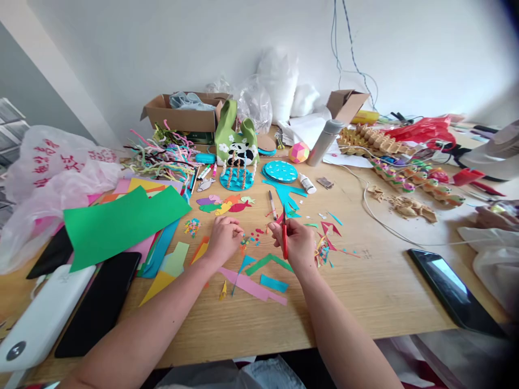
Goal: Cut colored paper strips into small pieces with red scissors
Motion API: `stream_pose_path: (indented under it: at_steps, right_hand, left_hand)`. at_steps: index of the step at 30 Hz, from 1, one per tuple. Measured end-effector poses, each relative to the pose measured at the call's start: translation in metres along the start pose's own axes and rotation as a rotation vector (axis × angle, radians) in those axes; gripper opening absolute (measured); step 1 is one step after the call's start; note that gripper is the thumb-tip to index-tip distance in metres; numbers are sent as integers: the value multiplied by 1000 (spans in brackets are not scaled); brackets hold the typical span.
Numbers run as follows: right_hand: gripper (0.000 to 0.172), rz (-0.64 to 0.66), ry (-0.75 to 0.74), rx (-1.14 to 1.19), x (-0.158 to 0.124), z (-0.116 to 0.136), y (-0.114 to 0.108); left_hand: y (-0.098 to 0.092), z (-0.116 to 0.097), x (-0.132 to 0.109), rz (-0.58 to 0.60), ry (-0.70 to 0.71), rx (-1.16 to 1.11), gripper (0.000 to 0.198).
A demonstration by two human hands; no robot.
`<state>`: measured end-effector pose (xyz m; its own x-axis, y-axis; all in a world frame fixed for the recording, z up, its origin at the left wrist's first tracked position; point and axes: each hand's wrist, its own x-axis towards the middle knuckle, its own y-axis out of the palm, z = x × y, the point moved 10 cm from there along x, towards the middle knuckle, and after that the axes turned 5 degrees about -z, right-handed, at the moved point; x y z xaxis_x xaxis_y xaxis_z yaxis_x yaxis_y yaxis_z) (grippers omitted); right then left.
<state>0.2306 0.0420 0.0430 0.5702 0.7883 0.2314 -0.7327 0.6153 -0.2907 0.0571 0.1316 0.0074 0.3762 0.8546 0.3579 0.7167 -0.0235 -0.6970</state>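
The right hand is closed around the red scissors, fingers clenched through the handles. The blades stand up from between the knuckles and point away from the person. The left hand sits just beside it, fingers curled in with the tips bunched toward the scissors. I can't tell whether they pinch a scrap, as whatever is there is too small to make out.

Between the two sets of fingertips lies a scatter of tiny coloured snippets on the wooden table. Just below the right fingers, toward the person, lies a green chevron strip. Nearer still are a blue piece and a long pink strip. Beyond the scissor tips lie a pen and a teal paper cut-out. Well out from the left fingers, on their outer side, lies a big green sheet. Far off past the right fingers, at the table's edge, rests another person's hand, and closer in lies a dark tablet.
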Motion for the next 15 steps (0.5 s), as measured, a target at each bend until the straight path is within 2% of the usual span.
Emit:
stream_pose_path:
  at_steps: [3, 7, 9, 11, 15]
  right_hand:
    - [45, -37, -14, -2, 0, 0, -4]
    - [41, -103, -10, -1, 1, -2, -13]
    - [40, -114, -11, -1, 1, -1, -15]
    - [40, -116, -16, -12, 1, -1, -15]
    - [39, -98, -13, -47, 1, 0, -11]
  left_hand:
    - [2, -1, 3, 46, 29, 11, 15]
    - [-7, -6, 8, 36, 58, 11, 14]
    - [-10, -14, 7, 42, 90, 15, 8]
    - [-9, -26, 3, 59, 151, 32, 10]
    - [1, -45, -7, 102, 252, 133, 10]
